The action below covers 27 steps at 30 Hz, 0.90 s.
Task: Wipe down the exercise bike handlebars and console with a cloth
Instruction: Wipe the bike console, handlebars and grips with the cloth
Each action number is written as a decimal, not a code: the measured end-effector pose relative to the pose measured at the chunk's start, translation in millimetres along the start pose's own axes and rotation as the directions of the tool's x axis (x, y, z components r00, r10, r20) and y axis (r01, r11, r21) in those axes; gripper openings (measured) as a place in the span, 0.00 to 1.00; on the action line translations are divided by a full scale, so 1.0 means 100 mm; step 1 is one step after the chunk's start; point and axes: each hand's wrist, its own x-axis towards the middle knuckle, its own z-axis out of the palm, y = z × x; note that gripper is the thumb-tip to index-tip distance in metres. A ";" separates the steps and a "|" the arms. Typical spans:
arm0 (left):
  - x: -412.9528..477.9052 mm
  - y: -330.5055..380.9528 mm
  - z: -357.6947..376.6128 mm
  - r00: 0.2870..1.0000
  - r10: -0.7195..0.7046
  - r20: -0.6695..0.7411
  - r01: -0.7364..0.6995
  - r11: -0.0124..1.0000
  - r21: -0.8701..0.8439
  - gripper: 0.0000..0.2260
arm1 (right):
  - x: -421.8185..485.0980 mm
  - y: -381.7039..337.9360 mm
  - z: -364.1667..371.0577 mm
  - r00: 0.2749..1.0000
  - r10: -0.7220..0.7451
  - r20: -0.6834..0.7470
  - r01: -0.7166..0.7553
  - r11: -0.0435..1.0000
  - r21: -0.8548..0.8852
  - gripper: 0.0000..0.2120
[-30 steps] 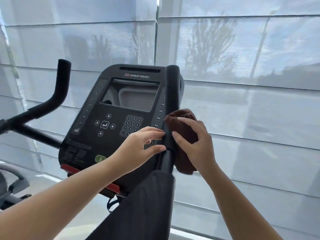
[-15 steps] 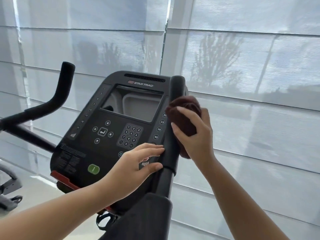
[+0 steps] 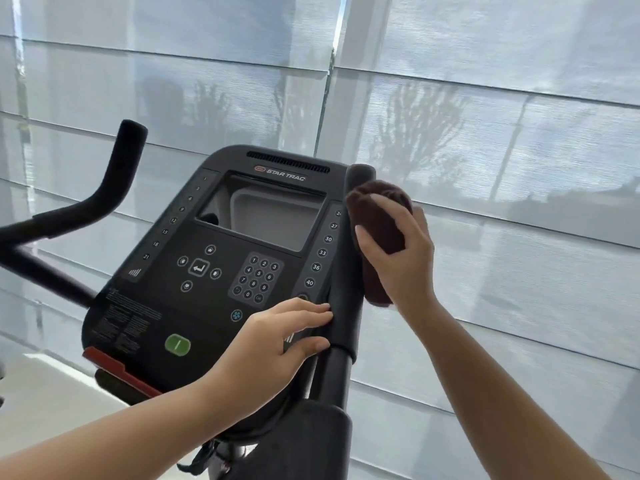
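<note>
The bike's black console fills the middle, with a dark screen, keypad and green button. Its right handlebar rises upright just beside the console's right edge. My right hand grips a dark brown cloth and presses it around the upper part of that bar, just under its rounded top. My left hand rests lower down, fingers spread against the bar's foam grip and the console's bottom right corner, holding nothing. The left handlebar curves up at the far left, untouched.
Pale window blinds hang close behind the bike across the whole background. A black padded post stands at the bottom centre below the right bar. Light floor shows at the lower left.
My right hand has slid the cloth upward along the right handlebar, from its middle to near its top. My left hand has stayed low on the bar.
</note>
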 end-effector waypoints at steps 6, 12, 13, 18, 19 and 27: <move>-0.02 -0.01 0.03 0.999 -0.026 -0.041 0.023 0.997 -0.078 0.12 | -0.44 -0.09 -0.28 0.959 0.042 0.282 -0.009 0.993 -0.120 0.18; -0.01 -0.02 0.02 0.993 -0.098 -0.071 0.086 0.983 -0.162 0.12 | 0.29 -0.39 -0.07 0.987 -0.105 0.122 0.147 0.899 -0.413 0.17; -0.01 -0.03 0.01 0.990 -0.118 -0.074 0.103 0.977 -0.187 0.12 | 0.31 -0.41 -0.03 0.989 -0.076 0.130 0.125 0.893 -0.431 0.18; -0.03 -0.02 0.00 0.984 -0.160 -0.075 0.134 0.952 -0.275 0.11 | -0.24 -0.47 -0.11 0.921 0.090 0.380 0.100 0.886 -0.452 0.18; -0.04 -0.02 -0.01 0.984 -0.164 -0.072 0.138 0.950 -0.281 0.11 | -0.31 -0.49 -0.16 0.894 0.152 0.423 0.056 0.896 -0.440 0.18; -0.04 -0.07 -0.01 0.974 -0.223 -0.044 0.201 0.933 -0.298 0.08 | 0.03 -0.58 -0.18 0.930 0.096 0.354 0.086 0.881 -0.466 0.18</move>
